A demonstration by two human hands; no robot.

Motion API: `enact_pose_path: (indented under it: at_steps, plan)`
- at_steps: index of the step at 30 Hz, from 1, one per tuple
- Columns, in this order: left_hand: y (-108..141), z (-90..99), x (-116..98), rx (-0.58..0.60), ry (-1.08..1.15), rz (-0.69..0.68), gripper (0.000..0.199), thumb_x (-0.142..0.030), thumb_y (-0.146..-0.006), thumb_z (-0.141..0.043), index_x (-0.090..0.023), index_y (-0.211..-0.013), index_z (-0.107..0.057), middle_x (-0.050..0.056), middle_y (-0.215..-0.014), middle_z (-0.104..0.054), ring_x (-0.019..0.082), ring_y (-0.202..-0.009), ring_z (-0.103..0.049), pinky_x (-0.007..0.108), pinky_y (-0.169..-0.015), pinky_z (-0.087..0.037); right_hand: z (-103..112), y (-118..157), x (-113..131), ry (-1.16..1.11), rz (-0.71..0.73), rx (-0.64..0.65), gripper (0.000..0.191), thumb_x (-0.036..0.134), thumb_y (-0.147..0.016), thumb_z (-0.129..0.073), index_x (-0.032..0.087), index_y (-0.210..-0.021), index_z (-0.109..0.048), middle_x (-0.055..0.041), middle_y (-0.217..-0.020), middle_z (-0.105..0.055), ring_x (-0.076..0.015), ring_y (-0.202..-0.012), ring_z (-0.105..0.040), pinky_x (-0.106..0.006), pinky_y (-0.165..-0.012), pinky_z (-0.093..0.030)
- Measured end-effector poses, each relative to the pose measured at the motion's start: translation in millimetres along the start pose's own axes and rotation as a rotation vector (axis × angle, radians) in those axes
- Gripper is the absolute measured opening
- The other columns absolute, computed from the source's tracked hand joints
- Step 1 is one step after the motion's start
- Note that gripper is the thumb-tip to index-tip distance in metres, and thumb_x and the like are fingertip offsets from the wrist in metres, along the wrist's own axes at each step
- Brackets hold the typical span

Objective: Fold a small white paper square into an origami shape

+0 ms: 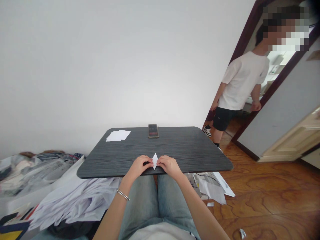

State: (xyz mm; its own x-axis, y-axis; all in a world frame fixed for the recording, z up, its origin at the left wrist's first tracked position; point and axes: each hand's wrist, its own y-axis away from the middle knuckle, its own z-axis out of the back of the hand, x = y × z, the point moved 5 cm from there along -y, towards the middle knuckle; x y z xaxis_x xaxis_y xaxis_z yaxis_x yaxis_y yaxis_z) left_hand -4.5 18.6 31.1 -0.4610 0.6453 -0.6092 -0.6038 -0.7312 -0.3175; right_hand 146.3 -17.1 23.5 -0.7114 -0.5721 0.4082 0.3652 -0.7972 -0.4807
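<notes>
A small white folded paper (pixel 155 161), diamond-shaped, stands out against the dark table (pixel 175 146) near its front edge. My left hand (pixel 140 165) pinches its left side, fingers curled together. On the right side, my right hand (pixel 169 164) closes its fingertips on the same paper. Both hands rest at the table's near edge. Several white sheets (pixel 118 135) lie overlapping at the table's back left. A phone (pixel 153 130) is propped up at the back middle.
A person in a white shirt (pixel 243 80) stands in the doorway at the right. Piled clothes and plastic bags (pixel 75 200) lie left of the table. Papers and cables (pixel 211 188) are below its right front edge, above the wooden floor (pixel 262 200).
</notes>
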Motion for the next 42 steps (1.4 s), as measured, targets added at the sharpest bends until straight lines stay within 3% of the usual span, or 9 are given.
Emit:
enact_pose_path:
  at_steps: [23,31,36,42]
  plan:
    - [-3,0.6,0,0.044,0.03,0.04,0.011,-0.021,-0.069,-0.067,-0.02,-0.079,-0.067,0.003,-0.092,-0.067,0.02,-0.089,-0.058,0.033,-0.085,-0.04,0,1,-4,-0.039,-0.044,-0.032,0.015,0.015,-0.083,-0.053,0.022,-0.079,-0.065,-0.0014,-0.08,-0.065,-0.0151,-0.078,-0.059,-0.024,-0.071,-0.041]
    - [-4,-1.9,-12,0.024,-0.126,0.132,0.011,-0.013,-0.072,-0.057,-0.019,-0.073,-0.066,0.004,-0.086,-0.064,0.019,-0.085,-0.057,0.031,-0.08,-0.042,0,1,-2,-0.047,-0.048,-0.031,0.013,0.016,-0.083,-0.053,0.022,-0.079,-0.064,-0.0016,-0.081,-0.065,-0.0153,-0.08,-0.059,-0.024,-0.072,-0.042]
    - [1,-5.2,-24,0.001,-0.234,0.113,0.012,-0.012,-0.074,-0.054,-0.02,-0.076,-0.063,0.004,-0.087,-0.062,0.019,-0.087,-0.057,0.029,-0.078,-0.042,2,1,-2,-0.062,-0.049,-0.039,0.011,0.017,-0.082,-0.055,0.022,-0.079,-0.064,-0.0016,-0.08,-0.065,-0.0155,-0.079,-0.059,-0.025,-0.071,-0.042]
    - [-1,-6.4,-21,0.0,-0.225,0.105,0.013,-0.011,-0.073,-0.054,-0.019,-0.073,-0.063,0.005,-0.083,-0.065,0.02,-0.084,-0.058,0.031,-0.078,-0.042,4,0,-4,-0.119,-0.077,-0.045,0.011,0.02,-0.084,-0.054,0.022,-0.08,-0.064,-0.0015,-0.081,-0.066,-0.0157,-0.078,-0.059,-0.025,-0.07,-0.042]
